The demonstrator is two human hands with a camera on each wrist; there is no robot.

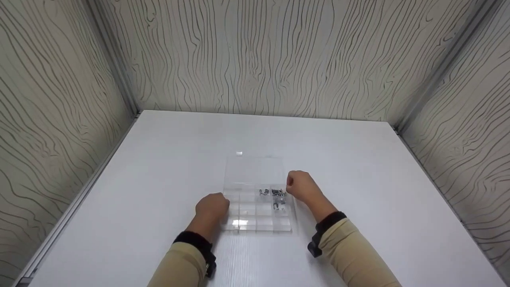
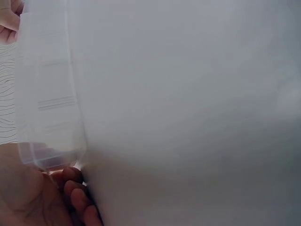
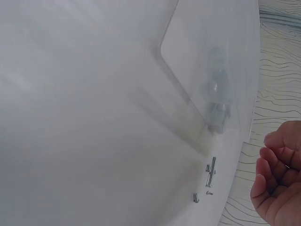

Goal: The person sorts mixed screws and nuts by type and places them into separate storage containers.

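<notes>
One clear compartment box (image 1: 257, 207) lies on the single white worktop (image 1: 159, 159), its one lid (image 1: 254, 169) open. Small metal parts (image 1: 275, 196) sit in what look like three compartments; they are too small to count. Two hands show, the left hand (image 1: 212, 207) and the right hand (image 1: 301, 186).

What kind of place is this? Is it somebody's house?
Probably not a house: it looks like a small work booth. A plain white table is closed in by wood-grain walls, and on it sits only a clear compartment box holding small metal parts.
</notes>
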